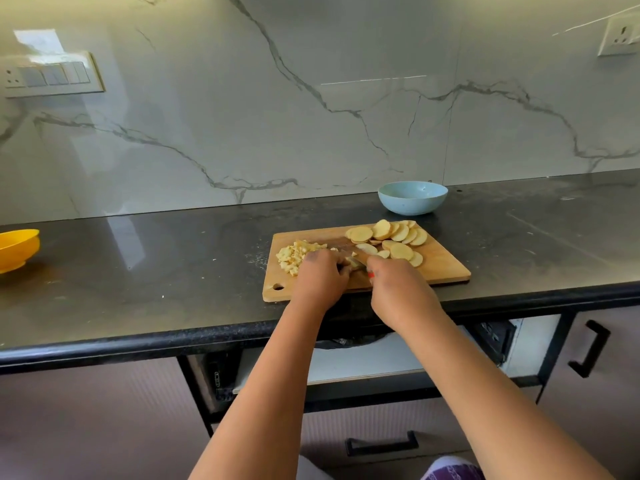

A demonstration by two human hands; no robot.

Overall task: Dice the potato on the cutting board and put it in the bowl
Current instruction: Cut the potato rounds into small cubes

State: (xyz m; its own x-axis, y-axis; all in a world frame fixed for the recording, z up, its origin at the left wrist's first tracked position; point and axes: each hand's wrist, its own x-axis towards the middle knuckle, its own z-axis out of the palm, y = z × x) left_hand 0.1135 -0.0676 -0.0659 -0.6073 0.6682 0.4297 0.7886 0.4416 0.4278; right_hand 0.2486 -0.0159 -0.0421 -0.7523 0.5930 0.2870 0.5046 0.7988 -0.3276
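Dicing is midway: slices are pinned by the left hand, the knife clenched in the right hand, further crosscuts being called for.

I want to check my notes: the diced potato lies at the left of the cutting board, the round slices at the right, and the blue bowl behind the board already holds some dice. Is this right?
Not fully. The head view shows no dice in the blue bowl; its visible inside looks bare. The rest holds: the diced potato lies at the left of the cutting board, the round slices at the right.
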